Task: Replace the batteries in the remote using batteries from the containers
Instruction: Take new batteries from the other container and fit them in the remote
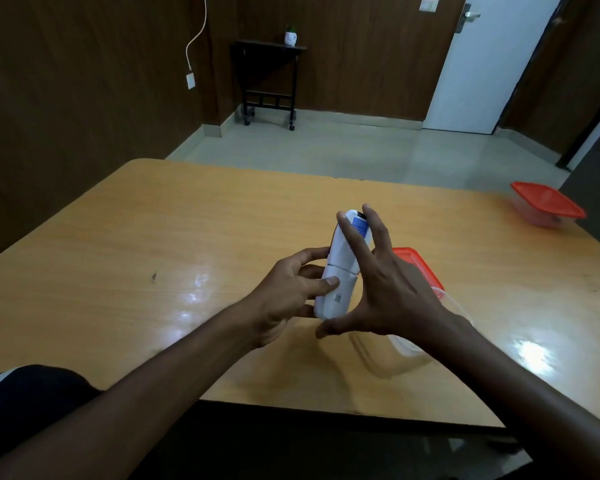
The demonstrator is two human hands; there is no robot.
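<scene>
The white remote (340,268) is held above the wooden desk (153,237), back side toward the camera, its long axis tilted so the top end points away and slightly right. A seam crosses the back near the middle, with a small printed code on the panel below it and a blue label near the top end. The left hand (291,292) holds the lower half in its grip: the thumb presses on the back panel just below the seam, and the fingers wrap around the far side, mostly hidden behind the body. The right hand (388,285) lies over the remote's right edge with its fingers spread wide; two fingertips reach the top end by the blue label, while the thumb stretches under the bottom end. Whether the palm touches the remote cannot be told.

Just behind the right hand sits a container with a red lid (418,268), largely covered by the hand and wrist. A clear container (409,344) lies on the desk under the right wrist, its outline faint and its contents unreadable. Well apart, at the desk's far right corner, stands another lidded container (546,206), red on top with clear walls; what is inside is too blurred to make out.
</scene>
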